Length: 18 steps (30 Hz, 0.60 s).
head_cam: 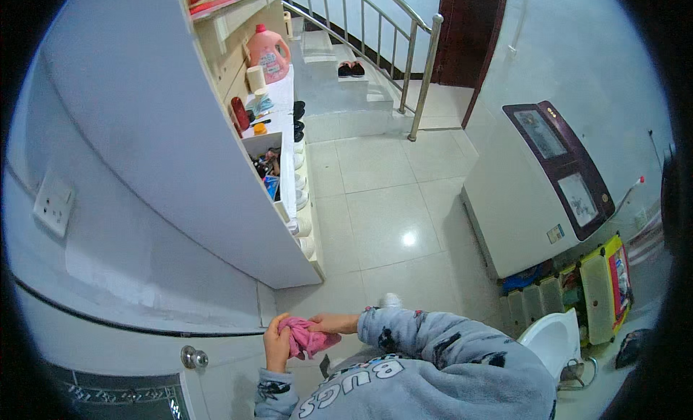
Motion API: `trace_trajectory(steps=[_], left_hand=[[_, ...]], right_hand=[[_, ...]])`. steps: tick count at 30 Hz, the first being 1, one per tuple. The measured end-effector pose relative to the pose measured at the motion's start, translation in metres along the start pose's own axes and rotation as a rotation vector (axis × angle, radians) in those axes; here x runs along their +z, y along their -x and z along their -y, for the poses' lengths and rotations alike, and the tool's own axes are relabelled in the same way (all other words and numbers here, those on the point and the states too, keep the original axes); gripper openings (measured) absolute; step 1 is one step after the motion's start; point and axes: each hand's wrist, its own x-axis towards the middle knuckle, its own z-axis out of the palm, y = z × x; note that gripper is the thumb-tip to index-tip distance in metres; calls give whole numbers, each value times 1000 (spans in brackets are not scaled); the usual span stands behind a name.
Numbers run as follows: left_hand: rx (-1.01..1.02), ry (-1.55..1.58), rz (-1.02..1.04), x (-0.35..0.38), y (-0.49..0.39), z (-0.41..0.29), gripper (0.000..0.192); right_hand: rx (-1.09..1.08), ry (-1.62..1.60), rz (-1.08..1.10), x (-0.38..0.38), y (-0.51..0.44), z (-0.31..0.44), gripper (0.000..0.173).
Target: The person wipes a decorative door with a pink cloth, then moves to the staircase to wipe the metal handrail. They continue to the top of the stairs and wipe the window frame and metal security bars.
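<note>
A crumpled pink cloth (307,340) is held between my two hands, in front of my body. My left hand (277,341) grips its left side, fingers curled over the top edge. On the other side, my right hand (331,323) pinches the upper right part of the cloth, with the forearm reaching across in a grey-blue fleece sleeve (433,333). Part of the cloth hangs loose below the fingers. Close to my left hand are the white door's edge and its round metal knob (194,357).
A tall shelf unit (162,149) stands ahead left, holding a pink detergent bottle (269,54), an open drawer (265,168) and several shoes (301,198). Steps with a steel railing (425,78) rise behind. To the right are a white chest freezer (520,192), storage boxes (601,295) and a white stool (552,341).
</note>
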Motion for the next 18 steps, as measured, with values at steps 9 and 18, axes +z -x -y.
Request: trace_trajectory(steps=[9, 18], left_hand=[[160, -86, 79, 137, -91, -54, 32], [-49, 167, 515, 334, -178, -143, 29]], right_hand=[[-82, -197, -68, -139, 80, 39, 28], [-312, -485, -640, -335, 203, 55, 37]])
